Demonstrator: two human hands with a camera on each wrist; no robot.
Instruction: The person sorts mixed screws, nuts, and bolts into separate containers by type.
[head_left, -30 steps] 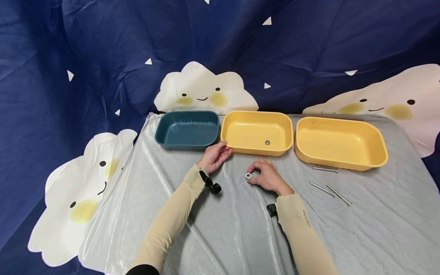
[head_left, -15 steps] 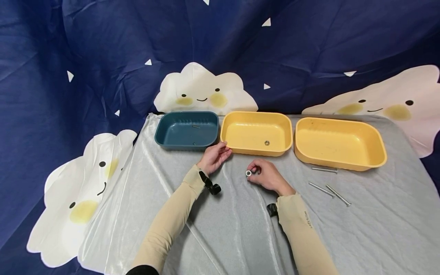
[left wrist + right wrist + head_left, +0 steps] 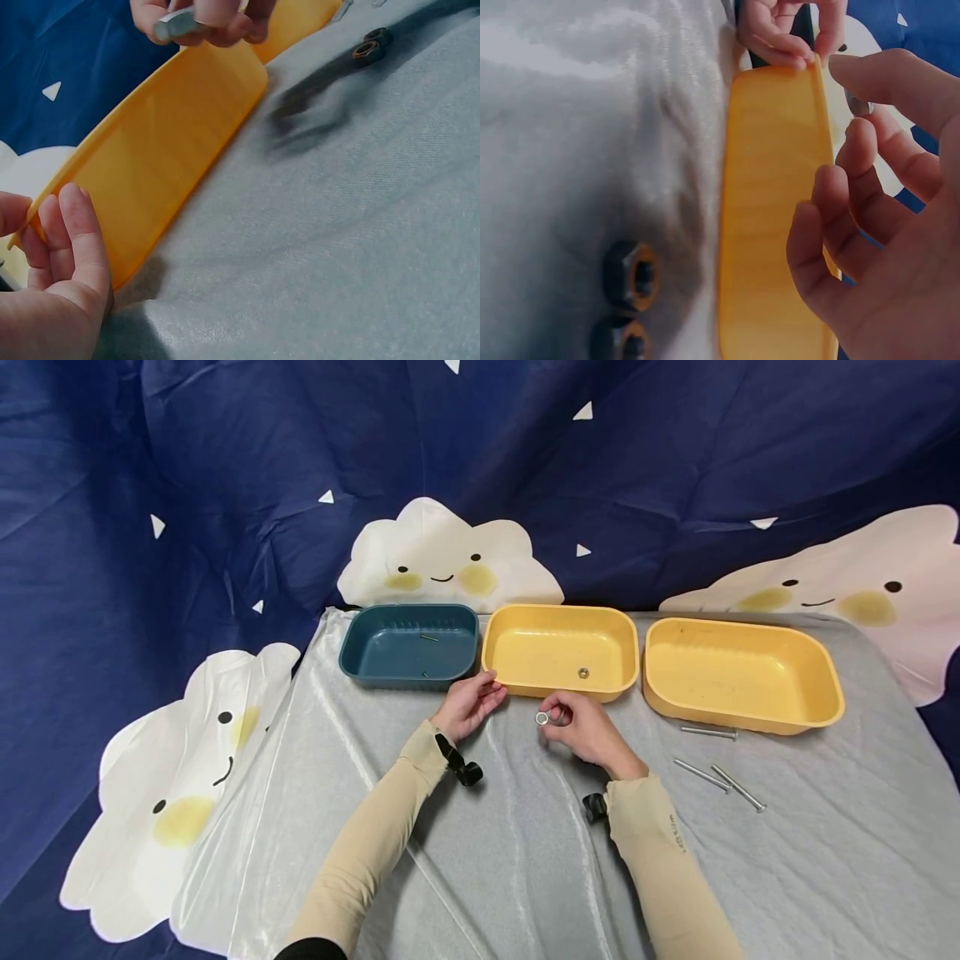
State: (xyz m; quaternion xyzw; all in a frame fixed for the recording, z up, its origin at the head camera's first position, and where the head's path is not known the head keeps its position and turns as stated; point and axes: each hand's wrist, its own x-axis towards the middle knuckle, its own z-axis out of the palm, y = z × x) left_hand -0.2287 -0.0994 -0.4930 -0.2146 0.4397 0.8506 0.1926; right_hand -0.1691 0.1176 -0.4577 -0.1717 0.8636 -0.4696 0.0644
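Observation:
My left hand (image 3: pixel 467 706) pinches the rim of the middle yellow bin (image 3: pixel 528 652) at its near left corner. In the left wrist view, its thumb lies over the rim and the fingers touch the outer wall. My right hand (image 3: pixel 588 731) pinches a silver nut (image 3: pixel 542 718) between thumb and forefinger, in front of that bin and above the cloth. Another nut (image 3: pixel 583 673) lies inside the middle bin. Two dark nuts (image 3: pixel 631 276) rest on the cloth below the right hand; the head view does not show them.
A dark blue bin (image 3: pixel 375 652) with a thin screw (image 3: pixel 429 637) and a tiny piece in it stands at left. Another yellow bin (image 3: pixel 712 672) stands at right. Three long bolts (image 3: pixel 701 773) lie on the grey cloth (image 3: pixel 495 860) before it. A blue curtain hangs behind.
My right hand has risen with the nut toward the middle bin's near wall. The left hand stays at the bin's corner.

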